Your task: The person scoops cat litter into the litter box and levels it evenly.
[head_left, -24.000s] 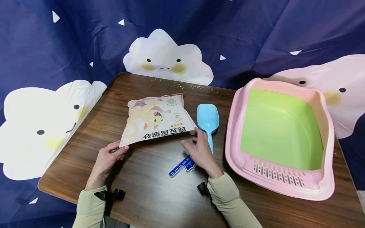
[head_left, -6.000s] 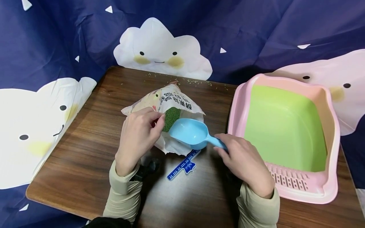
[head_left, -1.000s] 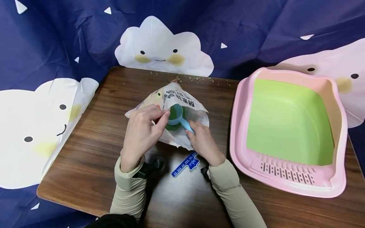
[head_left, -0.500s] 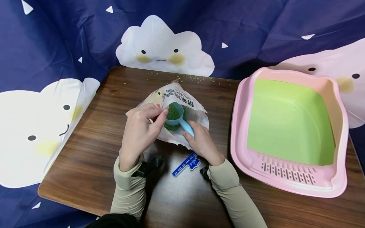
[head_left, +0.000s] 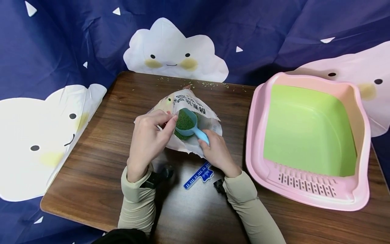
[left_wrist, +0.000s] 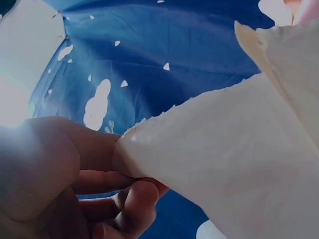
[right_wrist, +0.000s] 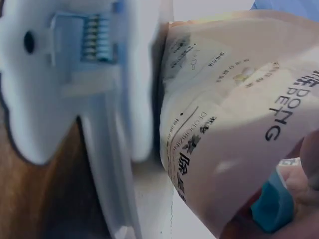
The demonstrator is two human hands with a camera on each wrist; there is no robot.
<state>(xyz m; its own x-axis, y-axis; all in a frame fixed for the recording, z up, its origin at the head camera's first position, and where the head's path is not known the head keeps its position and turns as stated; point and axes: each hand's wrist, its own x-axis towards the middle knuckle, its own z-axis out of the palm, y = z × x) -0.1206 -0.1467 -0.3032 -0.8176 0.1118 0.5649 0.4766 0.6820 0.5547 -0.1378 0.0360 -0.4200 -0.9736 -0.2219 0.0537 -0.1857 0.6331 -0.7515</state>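
In the head view, the torn-open bag of cat litter (head_left: pixel 195 98) lies on the table with its mouth towards me and green pellets inside. My left hand (head_left: pixel 149 139) pinches the edge of the bag's mouth; the left wrist view shows finger and thumb on the white film (left_wrist: pixel 209 144). My right hand (head_left: pixel 217 150) grips the handle of a light blue scoop (head_left: pixel 199 134). The scoop's bowl sits in the mouth of the bag, holding green pellets (head_left: pixel 185 121). In the right wrist view the printed side of the bag (right_wrist: pixel 224 114) hides most of that hand.
A pink litter box (head_left: pixel 256 152) with a green inside stands at the right of the wooden table (head_left: pixel 85 169). A blue sealing clip (head_left: pixel 198 175) lies in front of the bag. Pale crumbs (head_left: pixel 207 83) are scattered along the back edge, before a dark blue curtain (head_left: pixel 182 17).
The bag was whole and the scoop lay on the table at first. Later the empty scoop was held at the open mouth. Over the last second the scoop has tipped up, its pellets showing more.
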